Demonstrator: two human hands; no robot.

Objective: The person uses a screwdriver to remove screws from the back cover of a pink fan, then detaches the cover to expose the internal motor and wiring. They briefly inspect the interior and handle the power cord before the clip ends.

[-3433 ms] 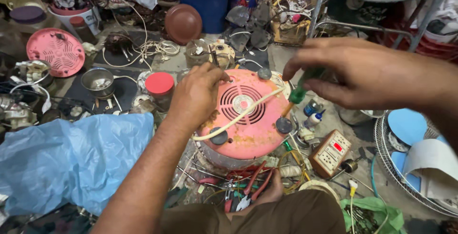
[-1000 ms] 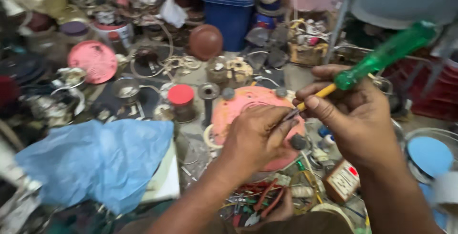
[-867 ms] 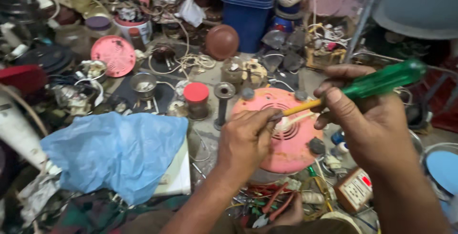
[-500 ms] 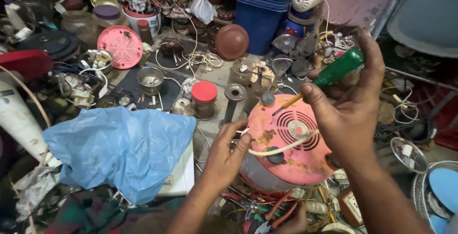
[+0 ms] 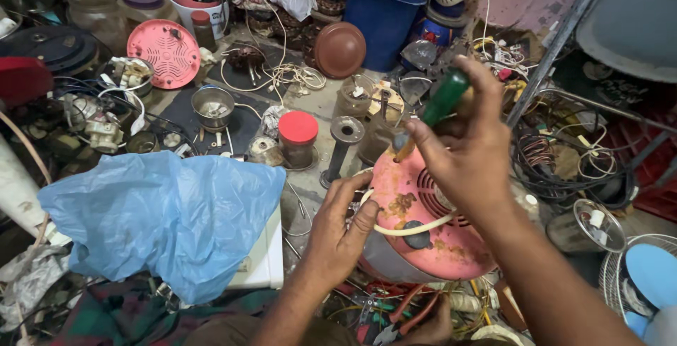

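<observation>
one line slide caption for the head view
Left hand steadies a pink appliance base while the right hand works a green-handled screwdriver.

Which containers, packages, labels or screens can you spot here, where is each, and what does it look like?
Blue plastic bag: left, crumpled over a white box.
Red-lidded jar: centre floor, round.
Blue bin: top centre, boxy.
No labels or screens clearly visible.

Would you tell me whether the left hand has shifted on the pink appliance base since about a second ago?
Yes. The left hand has slid off the vent grille at the middle of the pink appliance base to its left rim, by the cream cord.
</observation>
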